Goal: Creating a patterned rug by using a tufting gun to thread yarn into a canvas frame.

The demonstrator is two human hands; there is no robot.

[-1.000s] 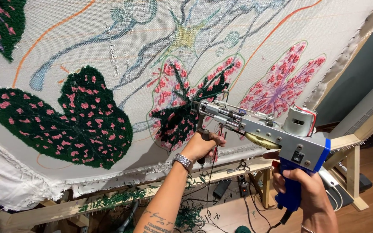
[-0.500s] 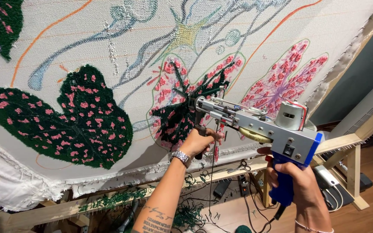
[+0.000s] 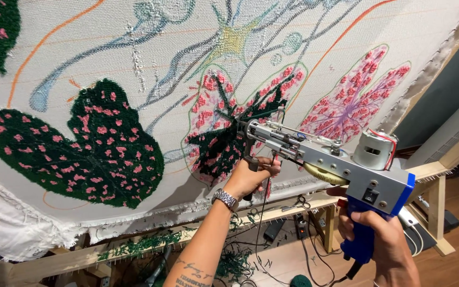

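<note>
Right of centre in the frame, I kept the grey tufting gun (image 3: 325, 157) pointed into the stretched cloth (image 3: 134, 48). My right hand (image 3: 381, 244) was wrapped tight around its blue grip, my left hand (image 3: 251, 178) fisted on the front handle.

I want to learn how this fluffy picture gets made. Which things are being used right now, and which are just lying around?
In use:
- tufting gun, nose against the cloth
- right hand on its blue grip
- left hand on its front handle
- stretched cloth with half-filled leaf

Lying about:
- scissors on the wooden frame
- green yarn scraps
- cables on the floor
</note>
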